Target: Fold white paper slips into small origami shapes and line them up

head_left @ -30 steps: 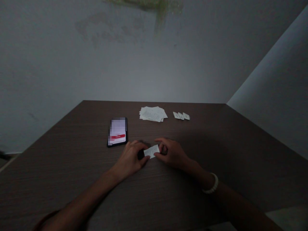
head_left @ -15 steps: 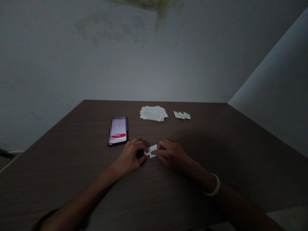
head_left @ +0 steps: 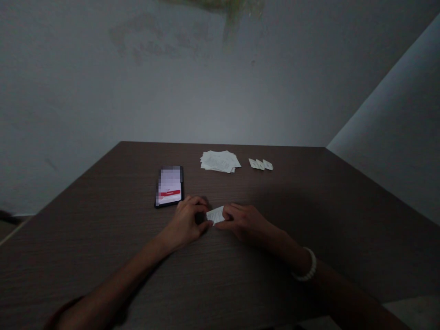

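Note:
A small white slip of paper [head_left: 215,215] with printed lines lies on the table between my hands. My left hand [head_left: 189,219] holds its left edge, thumb at the near corner and fingers curled at the far one. At the right end, my right hand [head_left: 242,221] has the slip pinched between thumb and curled fingers, which cover that end. A pale beaded bracelet [head_left: 312,263] circles my right wrist.
On the brown table [head_left: 192,284] a lit phone [head_left: 169,185] lies just beyond my left hand. Farther back are a pile of printed papers [head_left: 220,161] and, to its right, several small folded papers [head_left: 260,164]. A grey wall [head_left: 220,101] stands behind.
The slip now shows a smoother, printed face where it looked creased with fingers over it. My right fingers have shifted slightly and curled closer around its right end.

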Motion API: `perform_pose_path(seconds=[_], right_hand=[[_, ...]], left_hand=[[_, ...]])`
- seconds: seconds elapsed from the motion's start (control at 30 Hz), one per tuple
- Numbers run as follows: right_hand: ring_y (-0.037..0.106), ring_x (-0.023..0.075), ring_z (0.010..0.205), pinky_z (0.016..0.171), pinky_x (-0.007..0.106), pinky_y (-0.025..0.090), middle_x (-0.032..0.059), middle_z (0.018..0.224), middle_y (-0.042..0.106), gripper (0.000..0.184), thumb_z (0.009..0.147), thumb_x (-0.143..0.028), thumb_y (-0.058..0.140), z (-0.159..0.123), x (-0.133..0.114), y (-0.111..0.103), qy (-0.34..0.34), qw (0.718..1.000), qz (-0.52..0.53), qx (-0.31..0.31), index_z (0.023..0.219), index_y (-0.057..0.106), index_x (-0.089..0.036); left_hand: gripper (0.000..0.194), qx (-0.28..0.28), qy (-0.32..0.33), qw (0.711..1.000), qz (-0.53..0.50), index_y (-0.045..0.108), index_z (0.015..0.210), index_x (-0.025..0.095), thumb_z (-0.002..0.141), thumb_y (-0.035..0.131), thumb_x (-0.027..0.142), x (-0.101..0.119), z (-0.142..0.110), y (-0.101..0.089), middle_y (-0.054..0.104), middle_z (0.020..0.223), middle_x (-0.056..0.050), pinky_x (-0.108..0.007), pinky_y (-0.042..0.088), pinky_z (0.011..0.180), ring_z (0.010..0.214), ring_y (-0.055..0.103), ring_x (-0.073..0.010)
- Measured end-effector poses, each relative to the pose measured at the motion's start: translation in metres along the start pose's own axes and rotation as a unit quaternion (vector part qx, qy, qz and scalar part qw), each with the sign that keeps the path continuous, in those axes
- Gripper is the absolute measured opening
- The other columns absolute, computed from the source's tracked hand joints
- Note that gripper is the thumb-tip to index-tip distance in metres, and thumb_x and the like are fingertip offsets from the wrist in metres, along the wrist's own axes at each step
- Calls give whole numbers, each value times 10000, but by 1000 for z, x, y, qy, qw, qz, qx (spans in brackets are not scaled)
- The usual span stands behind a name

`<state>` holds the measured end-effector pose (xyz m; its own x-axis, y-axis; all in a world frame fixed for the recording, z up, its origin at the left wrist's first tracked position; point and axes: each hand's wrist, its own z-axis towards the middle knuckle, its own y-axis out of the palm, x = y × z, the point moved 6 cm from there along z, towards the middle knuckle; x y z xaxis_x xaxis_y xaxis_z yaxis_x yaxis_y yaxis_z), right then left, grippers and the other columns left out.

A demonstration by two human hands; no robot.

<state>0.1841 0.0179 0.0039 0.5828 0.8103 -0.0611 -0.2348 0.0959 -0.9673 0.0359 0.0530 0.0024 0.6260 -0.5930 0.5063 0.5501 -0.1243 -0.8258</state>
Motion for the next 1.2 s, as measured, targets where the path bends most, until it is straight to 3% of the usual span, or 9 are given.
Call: perform_pose_path(seconds=[0.2,0.4,0.73,0.87,1.0,1.1,1.2], right_hand=[[434,166,774,531,262,231,40,885,508,326,884,-119,527,2,-3,-2,6,1000,5,-2,1114,646,-317],[429,168,746,528,274,219,52,845,522,243,862,-125,550,-2,4,-11,41,999,11,-3,968,709,-275],[506,170,771,600,265,358,56,845,589,181,774,-66,563,-15,25,-12,103,994,33,35,797,687,-195],[561,183,868,742,294,446,64,938,621,161,834,-140,556,-14,28,-20,144,982,72,102,965,641,-181],[564,195,988,811,310,465,78,1114,598,352,858,-237,598,-8,22,-18,130,980,102,109,1208,563,-208],[572,171,902,759,287,454,51,1000,606,155,873,-224,588,-6,20,-13,100,985,101,98,1008,665,-223],[572,154,847,733,269,439,35,916,606,146,851,-137,576,-8,23,-13,86,983,109,124,893,688,-222]], left_hand=[[151,-2,-14,1000,25,702,877,199,739,705,261,-2,0,0,594,1023,-52,-425,416,844,953,503,-254],[178,1,-24,999,32,706,896,217,723,719,262,-4,1,1,582,1038,-49,-426,413,849,953,487,-254],[176,10,-15,999,33,701,900,209,736,713,270,-6,-1,2,595,1043,-50,-427,407,858,966,503,-253],[146,13,1,999,30,684,881,200,749,702,259,0,-2,1,610,1018,-49,-420,399,855,962,498,-250],[106,7,27,999,42,660,873,200,769,667,220,11,-3,-1,624,1005,-49,-409,382,838,980,493,-258],[86,-7,38,998,42,639,868,202,783,633,193,17,-3,-1,642,982,-43,-404,368,826,972,503,-256],[114,-31,69,997,23,627,887,216,782,616,173,24,-6,-1,647,1031,-32,-402,357,844,1011,512,-251]])
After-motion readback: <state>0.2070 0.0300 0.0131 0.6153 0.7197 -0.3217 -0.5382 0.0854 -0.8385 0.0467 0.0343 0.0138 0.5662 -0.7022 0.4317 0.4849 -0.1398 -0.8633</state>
